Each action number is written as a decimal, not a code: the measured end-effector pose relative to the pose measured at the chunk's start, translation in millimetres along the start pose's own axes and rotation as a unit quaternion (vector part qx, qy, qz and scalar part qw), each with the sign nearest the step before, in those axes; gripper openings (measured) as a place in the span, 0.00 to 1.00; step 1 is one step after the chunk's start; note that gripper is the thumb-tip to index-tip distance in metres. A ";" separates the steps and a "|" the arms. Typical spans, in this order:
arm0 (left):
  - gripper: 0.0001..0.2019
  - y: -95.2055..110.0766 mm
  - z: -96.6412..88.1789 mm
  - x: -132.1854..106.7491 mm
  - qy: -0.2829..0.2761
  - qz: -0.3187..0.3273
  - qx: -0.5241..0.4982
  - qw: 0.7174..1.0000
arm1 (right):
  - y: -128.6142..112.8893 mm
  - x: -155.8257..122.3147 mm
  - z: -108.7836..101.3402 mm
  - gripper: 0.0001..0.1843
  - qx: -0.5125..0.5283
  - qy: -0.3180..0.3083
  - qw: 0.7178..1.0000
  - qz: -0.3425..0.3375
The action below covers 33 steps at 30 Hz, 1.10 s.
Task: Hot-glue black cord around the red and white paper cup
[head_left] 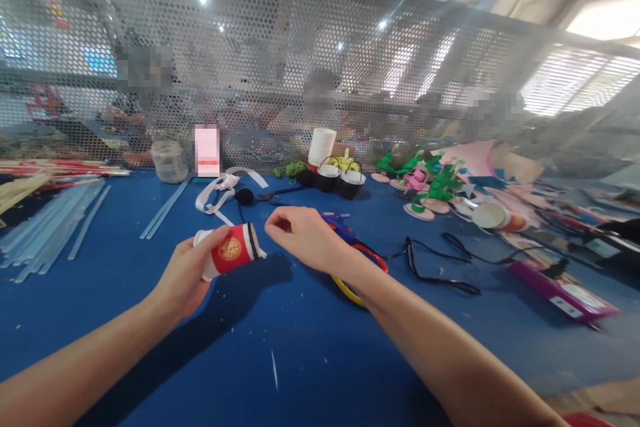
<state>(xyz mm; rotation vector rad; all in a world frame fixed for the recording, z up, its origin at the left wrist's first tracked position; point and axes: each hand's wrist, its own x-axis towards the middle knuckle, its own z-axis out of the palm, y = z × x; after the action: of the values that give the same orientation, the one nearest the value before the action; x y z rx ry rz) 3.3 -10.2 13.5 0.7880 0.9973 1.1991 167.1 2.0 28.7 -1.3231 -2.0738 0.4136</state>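
Paper cup (231,250), red and white: pinching it on its side between thumb and fingers of left grip (187,270), left of centre above the near part of the blue surface (240,360). Seeing a black band (253,240) circling its right end. Holding right grip (303,233) just right of the cup, apart from it, curling fingers inward; cannot tell whether pinching anything. Seeing a yellow loop handle (350,292) and a red loop handle (373,255) partly behind the right wrist. To the right, spotting a purple power strip (560,290) and a black cable (411,260). To the left, finding translucent sticks (60,227). Just beyond the cup, noticing white ribbon (204,199) and a black ball (245,197). Farther off, seeing two small black-and-white buckets (329,179) in front of stacked white cups (323,142), a clear jar (170,163) to the left, green shapes (443,185) on pink discs (420,213) to the right. Behind everything, facing a perforated screen (360,73).
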 end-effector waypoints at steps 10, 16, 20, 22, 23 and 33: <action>0.02 -5.2 -5.3 2.7 -0.029 -0.002 0.014 0.999 | -7.6 -6.0 7.1 0.06 0.035 -0.060 0.997 -0.028; 0.02 -6.7 -5.3 3.2 -0.031 0.000 0.013 0.999 | -5.7 -6.0 10.3 0.07 0.018 -0.055 0.998 -0.031; 0.02 -7.2 -5.5 3.9 -0.026 0.001 0.013 1.000 | -6.2 -5.6 10.0 0.07 0.015 -0.059 0.998 -0.025; 0.02 -6.7 -5.7 4.4 -0.024 -0.004 0.008 1.000 | -6.0 -5.2 8.4 0.08 0.023 -0.066 0.997 -0.025; 0.02 -6.3 -5.7 4.7 -0.024 -0.009 0.006 1.000 | -5.8 -5.0 7.2 0.08 0.028 -0.072 0.997 -0.027; 0.03 -5.2 -6.4 6.2 -0.021 -0.059 -0.033 0.997 | -3.0 -6.8 8.4 0.05 0.011 -0.082 0.995 -0.061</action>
<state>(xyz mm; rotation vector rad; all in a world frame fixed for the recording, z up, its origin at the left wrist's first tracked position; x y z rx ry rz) -0.4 -5.3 5.2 0.6909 0.9521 1.1027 161.5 -4.8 21.9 -1.1772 -2.2652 0.5042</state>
